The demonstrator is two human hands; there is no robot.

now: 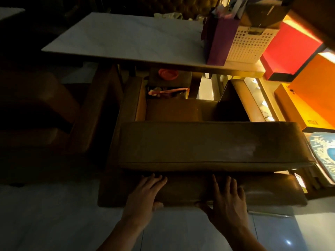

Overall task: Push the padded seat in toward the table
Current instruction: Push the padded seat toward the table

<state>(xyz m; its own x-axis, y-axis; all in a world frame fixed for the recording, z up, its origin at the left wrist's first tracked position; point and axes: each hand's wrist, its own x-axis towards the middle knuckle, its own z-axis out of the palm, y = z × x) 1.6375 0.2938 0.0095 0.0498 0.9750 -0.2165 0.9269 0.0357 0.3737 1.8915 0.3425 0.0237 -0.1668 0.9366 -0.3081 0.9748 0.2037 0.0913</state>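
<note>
The padded seat (208, 144) is a brown leather armchair seen from behind and above, its thick backrest across the middle of the view. It faces the white marble table (126, 38), with its front part under the table's near edge. My left hand (146, 192) and my right hand (226, 198) lie flat on the lower back cushion, fingers spread and pointing toward the table, thumbs hooked under the cushion's near edge. Neither hand closes around anything.
A purple bag (219, 42) and a white perforated basket (252, 46) stand on the table's right end. Red (288, 53) and orange boxes (311, 93) are stacked at the right. Another dark armchair (45, 113) sits to the left. A red bowl (167, 73) lies under the table.
</note>
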